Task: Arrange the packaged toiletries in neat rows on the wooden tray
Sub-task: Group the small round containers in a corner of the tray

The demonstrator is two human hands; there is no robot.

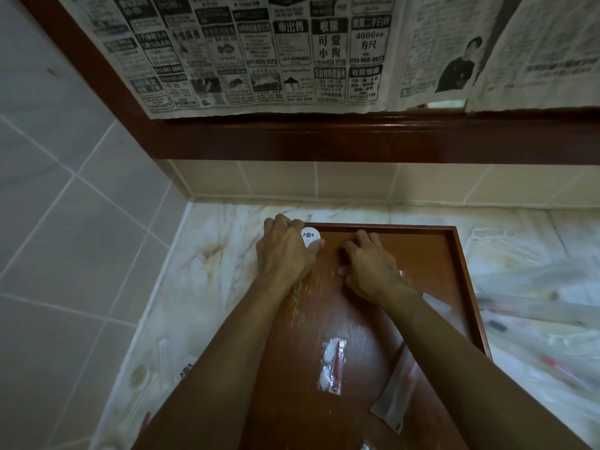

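Left hand (285,251) pinches a round white packet (310,237) at the glossy wooden tray (461,254)'s far corner; right hand (370,264), fingers curled, grip unclear, just beside it.

Left hand (285,251) pinches round white packet (310,237) at tray (461,254) corner.

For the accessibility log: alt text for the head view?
Left hand holds a round white packet at the far left corner of a wooden tray; right hand rests curled beside it. A clear sachet lies mid-tray, under a newspaper-covered mirror.
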